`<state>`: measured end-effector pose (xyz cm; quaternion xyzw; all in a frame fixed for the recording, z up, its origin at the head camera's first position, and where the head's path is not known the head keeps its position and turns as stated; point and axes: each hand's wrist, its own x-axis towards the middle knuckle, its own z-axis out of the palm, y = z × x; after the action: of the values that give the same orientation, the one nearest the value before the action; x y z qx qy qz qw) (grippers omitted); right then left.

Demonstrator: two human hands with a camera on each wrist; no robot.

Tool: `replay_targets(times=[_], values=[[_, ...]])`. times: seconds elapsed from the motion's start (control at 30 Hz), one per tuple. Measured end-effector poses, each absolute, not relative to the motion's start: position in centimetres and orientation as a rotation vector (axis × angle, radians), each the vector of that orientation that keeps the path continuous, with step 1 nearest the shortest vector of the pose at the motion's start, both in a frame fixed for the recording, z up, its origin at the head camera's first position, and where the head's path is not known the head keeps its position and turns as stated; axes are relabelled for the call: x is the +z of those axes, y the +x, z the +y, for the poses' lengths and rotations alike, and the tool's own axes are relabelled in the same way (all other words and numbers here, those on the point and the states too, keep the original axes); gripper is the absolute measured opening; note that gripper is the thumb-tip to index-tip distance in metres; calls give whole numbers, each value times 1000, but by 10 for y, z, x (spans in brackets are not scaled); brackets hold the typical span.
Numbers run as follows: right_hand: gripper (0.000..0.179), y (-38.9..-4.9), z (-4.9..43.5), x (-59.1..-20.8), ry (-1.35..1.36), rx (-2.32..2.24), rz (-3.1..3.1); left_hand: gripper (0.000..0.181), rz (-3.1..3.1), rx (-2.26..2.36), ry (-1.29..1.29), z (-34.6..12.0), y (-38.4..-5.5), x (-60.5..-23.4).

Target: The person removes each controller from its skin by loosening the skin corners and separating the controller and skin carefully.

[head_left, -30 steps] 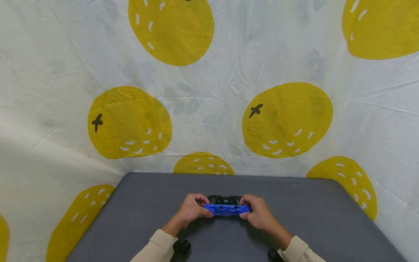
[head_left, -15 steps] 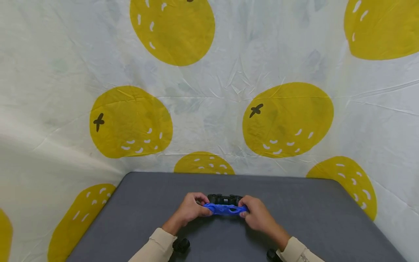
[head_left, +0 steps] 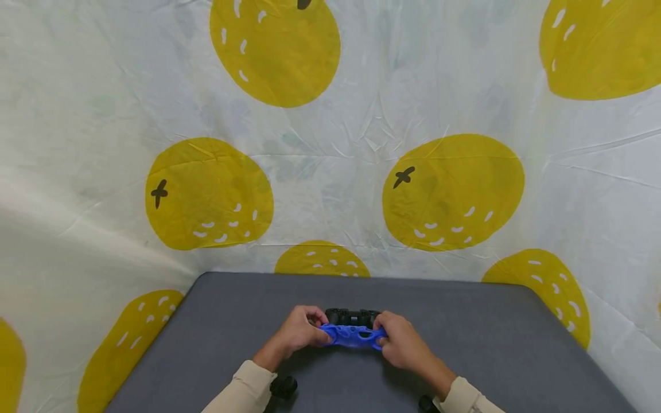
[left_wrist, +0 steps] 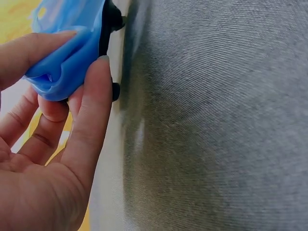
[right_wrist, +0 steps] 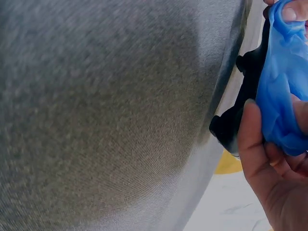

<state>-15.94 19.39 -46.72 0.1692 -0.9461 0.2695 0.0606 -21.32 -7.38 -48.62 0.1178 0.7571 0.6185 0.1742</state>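
Note:
In the head view a black game controller (head_left: 353,316) sits behind a blue silicone controller cover (head_left: 353,336), which stretches between both hands. My left hand (head_left: 299,328) pinches the cover's left end, thumb on the near side. At the other end my right hand (head_left: 401,339) grips the cover between thumb and fingers. The left wrist view shows folded blue silicone (left_wrist: 72,72) under the thumb and a fingertip at the controller's dark edge. From the right wrist, the controller's thumbsticks point away from the bunched cover (right_wrist: 284,62). Most of the controller's near side is hidden by the cover.
A dark grey cloth-covered table (head_left: 248,298) lies under the hands. Behind it hangs a white curtain (head_left: 330,189) printed with yellow fruit. A black wrist device (head_left: 284,387) is at the left cuff and another (head_left: 427,404) at the right.
My right hand has shifted a little left, drawing the cover's ends closer together. The cover has tilted, and its openings show more. The controller stays behind it.

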Motion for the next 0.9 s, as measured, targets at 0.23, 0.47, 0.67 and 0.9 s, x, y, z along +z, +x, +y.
replay_targets(times=[0.23, 0.47, 0.67, 0.9], values=[[22, -160, 198, -469, 638, 963, -2801, 27, 2152, 1724, 392, -77, -212, -491], [23, -160, 209, -456, 679, 1636, -2786, 25, 1983, 1729, 498, -86, -216, -485], [45, -158, 216, -435, 770, 2136, -2642, 30, 1763, 1764, 605, -78, -214, -468], [30, -155, 211, -424, 972, 2507, -2371, 43, 1512, 1829, 694, -60, -203, -447]])
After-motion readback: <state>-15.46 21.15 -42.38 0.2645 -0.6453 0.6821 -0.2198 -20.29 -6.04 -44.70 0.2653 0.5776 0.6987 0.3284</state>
